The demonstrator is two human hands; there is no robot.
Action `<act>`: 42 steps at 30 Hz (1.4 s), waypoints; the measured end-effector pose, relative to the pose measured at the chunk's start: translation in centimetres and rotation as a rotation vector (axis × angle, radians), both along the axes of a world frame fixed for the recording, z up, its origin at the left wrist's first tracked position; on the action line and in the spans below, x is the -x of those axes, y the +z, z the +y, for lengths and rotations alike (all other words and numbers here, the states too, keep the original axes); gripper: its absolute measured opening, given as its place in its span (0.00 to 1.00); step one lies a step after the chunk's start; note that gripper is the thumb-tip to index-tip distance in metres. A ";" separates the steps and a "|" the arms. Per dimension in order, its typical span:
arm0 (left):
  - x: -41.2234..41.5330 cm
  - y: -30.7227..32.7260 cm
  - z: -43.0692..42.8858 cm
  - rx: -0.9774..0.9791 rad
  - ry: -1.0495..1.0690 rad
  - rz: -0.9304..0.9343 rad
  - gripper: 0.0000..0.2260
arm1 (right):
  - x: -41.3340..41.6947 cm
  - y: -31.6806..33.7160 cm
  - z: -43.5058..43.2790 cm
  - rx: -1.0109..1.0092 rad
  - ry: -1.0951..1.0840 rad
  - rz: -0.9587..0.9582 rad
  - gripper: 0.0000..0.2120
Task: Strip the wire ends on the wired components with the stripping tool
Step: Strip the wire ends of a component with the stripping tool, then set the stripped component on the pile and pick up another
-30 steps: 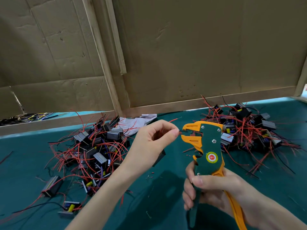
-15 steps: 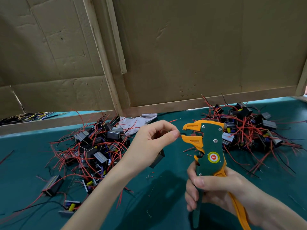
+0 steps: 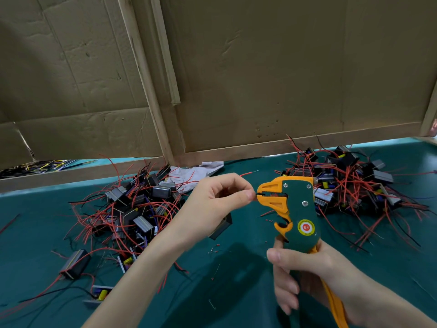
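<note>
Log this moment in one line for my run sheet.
left hand: pinching black wire | right hand: gripping stripping tool | wire end between jaws

Two hands, left (image 3: 212, 204) and right (image 3: 305, 278); one stripping tool (image 3: 295, 209); two piles of wired components, one at left (image 3: 132, 209), one at right (image 3: 350, 185); one crumpled paper (image 3: 194, 172); components too tangled to count.

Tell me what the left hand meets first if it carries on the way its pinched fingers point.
The left hand points right, pinching a black wire. It would likely meet the stripping tool's orange jaws first, where the wire tip already sits. Depth looks matched, but one view can't confirm.
</note>
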State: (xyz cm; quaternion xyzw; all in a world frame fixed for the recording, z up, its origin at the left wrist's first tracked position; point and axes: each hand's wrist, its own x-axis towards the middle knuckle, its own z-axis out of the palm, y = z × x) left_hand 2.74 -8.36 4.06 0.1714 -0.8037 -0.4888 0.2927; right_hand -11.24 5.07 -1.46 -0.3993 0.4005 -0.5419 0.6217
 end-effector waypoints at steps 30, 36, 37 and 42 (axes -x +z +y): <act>14.5 -0.3 -0.1 0.297 -0.028 -0.148 0.22 | 0.0 -2.3 -2.4 -0.277 -0.105 -0.579 0.14; 3.7 0.7 -8.1 0.420 0.471 -0.363 0.20 | -0.1 -2.3 -2.4 -0.272 -0.097 -0.540 0.12; 1.9 0.6 -9.9 0.441 0.571 -0.494 0.20 | -0.1 -2.3 -2.3 -0.271 -0.091 -0.535 0.12; -4.0 -1.7 -14.8 0.502 0.607 -1.192 0.17 | -0.2 -2.2 -2.3 -0.273 -0.086 -0.536 0.14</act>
